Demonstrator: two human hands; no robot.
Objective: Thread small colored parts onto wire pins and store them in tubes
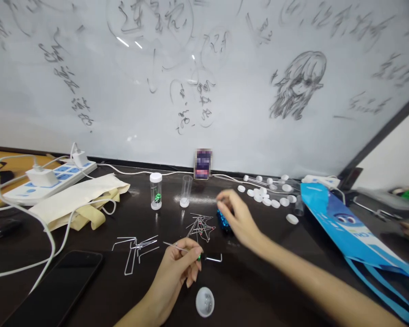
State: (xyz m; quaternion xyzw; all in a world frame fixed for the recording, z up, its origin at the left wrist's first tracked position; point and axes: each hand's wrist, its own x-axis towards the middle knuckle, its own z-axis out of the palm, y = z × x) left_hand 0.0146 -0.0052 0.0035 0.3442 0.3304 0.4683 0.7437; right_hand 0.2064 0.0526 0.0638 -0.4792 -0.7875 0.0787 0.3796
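Note:
My left hand [179,268] is closed in a pinch on a thin bent metal wire [213,258] that carries a small green bead [199,257]. My right hand [236,217] reaches forward, its fingers curled over a pile of shiny blue beads [222,221]; the fingertips are blurred. Between the hands lies a tangle of bent wires [200,225] with small red bits. A second group of bent wires [136,248] lies to the left. A capped clear vial [156,191] holding a green bead stands beside an open clear vial [186,191]. A small round lid [205,301] lies near my left wrist.
White caps [266,196] are scattered at the back right. A blue bag [347,229] lies at the right, a cream cloth bag [78,198] and a power strip [44,178] with white cables at the left. A black phone [56,290] lies front left. A whiteboard [204,81] stands behind.

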